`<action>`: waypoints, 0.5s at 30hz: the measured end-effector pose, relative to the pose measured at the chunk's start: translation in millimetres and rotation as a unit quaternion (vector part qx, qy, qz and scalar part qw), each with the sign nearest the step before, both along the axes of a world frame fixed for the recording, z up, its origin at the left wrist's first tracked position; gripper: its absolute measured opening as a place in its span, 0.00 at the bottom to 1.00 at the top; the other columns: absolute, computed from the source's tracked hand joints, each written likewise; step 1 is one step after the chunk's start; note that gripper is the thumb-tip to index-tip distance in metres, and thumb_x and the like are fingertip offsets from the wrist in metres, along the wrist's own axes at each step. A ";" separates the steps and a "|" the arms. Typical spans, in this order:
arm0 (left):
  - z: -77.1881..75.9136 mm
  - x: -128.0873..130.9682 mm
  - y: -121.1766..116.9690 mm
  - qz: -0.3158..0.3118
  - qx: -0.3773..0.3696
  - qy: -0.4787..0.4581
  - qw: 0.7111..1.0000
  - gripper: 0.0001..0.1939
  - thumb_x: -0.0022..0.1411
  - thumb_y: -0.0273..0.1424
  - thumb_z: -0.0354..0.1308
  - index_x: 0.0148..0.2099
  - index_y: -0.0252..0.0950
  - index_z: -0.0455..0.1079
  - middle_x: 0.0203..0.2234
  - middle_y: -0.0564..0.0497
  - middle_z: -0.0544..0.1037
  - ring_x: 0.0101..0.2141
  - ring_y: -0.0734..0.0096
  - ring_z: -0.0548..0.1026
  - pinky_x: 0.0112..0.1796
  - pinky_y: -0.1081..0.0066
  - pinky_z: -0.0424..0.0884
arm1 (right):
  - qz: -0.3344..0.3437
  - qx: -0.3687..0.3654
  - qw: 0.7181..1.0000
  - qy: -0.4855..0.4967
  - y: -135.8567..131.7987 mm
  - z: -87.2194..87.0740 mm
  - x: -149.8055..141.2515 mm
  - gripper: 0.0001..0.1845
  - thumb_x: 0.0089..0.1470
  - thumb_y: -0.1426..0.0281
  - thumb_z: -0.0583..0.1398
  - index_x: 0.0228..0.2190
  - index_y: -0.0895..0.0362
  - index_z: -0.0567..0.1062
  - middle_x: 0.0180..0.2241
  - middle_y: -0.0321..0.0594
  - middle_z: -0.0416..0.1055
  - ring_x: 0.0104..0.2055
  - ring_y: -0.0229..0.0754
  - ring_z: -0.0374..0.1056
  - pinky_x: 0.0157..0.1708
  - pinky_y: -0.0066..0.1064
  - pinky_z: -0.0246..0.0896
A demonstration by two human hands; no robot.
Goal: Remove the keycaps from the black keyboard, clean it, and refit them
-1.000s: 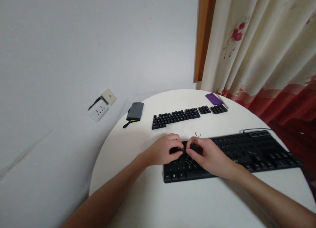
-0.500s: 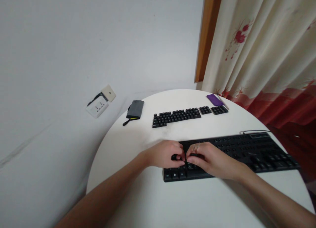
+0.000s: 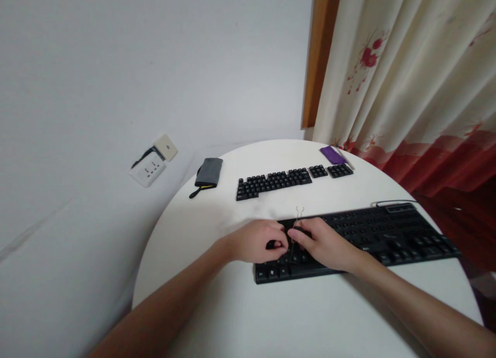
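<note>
A black keyboard [image 3: 391, 247] lies across the round white table, with many keys gone from its upper part. In my right hand [image 3: 325, 243], closed over the keyboard's left half, is a wire keycap puller [image 3: 299, 215]; its two thin hooked ends point up and away from me. My left hand [image 3: 259, 241] is curled shut beside it at the keyboard's left end, fingertips pressed together. What those fingers hold, if anything, is hidden. Removed black keycaps [image 3: 274, 183] lie in rows behind the keyboard.
Two smaller groups of keycaps sit farther right, one being a number block [image 3: 340, 170]. Behind them lies a purple cloth [image 3: 332, 155]. A grey pouch [image 3: 209, 172] rests near the wall side of the table [image 3: 240, 322]. The keyboard's cable [image 3: 395, 201] curls at the back right.
My right hand has turned the keycap puller, so its wire ends now stick up beyond the fingers. My left hand stays almost in place. The whole view has shifted slightly.
</note>
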State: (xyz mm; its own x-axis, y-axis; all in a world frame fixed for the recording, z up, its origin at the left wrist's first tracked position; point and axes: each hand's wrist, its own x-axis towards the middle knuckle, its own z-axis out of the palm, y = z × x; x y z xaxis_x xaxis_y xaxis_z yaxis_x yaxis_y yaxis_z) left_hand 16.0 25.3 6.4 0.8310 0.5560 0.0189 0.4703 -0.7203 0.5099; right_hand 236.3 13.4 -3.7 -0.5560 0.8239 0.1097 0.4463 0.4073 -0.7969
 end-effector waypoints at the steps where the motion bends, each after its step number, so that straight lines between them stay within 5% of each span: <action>1: -0.8 -0.3 0.4 0.000 0.000 -0.003 1.000 0.05 0.61 0.27 0.57 0.36 0.39 0.74 0.27 0.54 0.72 0.30 0.73 0.71 0.33 0.74 0.64 | 0.020 -0.004 1.000 0.009 0.9 1.9 1.5 0.19 0.64 0.63 0.54 0.26 0.57 0.75 0.23 0.35 0.71 0.25 0.38 0.64 0.28 0.28 0.56; 8: -4.4 -1.5 4.0 -0.020 -0.018 0.000 1.000 0.07 0.57 0.22 0.57 0.36 0.38 0.73 0.29 0.54 0.73 0.31 0.73 0.72 0.34 0.75 0.65 | 0.224 0.023 0.974 -0.036 -3.9 20.9 11.8 0.13 0.60 0.62 0.61 0.31 0.58 0.79 0.27 0.38 0.74 0.28 0.37 0.66 0.30 0.27 0.55; 15: -1.0 -0.4 3.1 -0.013 0.008 0.003 1.000 0.08 0.62 0.27 0.56 0.29 0.36 0.66 0.26 0.53 0.71 0.29 0.72 0.70 0.32 0.74 0.63 | 0.067 0.025 0.996 -0.059 -5.0 7.2 2.1 0.17 0.64 0.63 0.55 0.27 0.58 0.75 0.26 0.39 0.74 0.27 0.38 0.66 0.31 0.28 0.55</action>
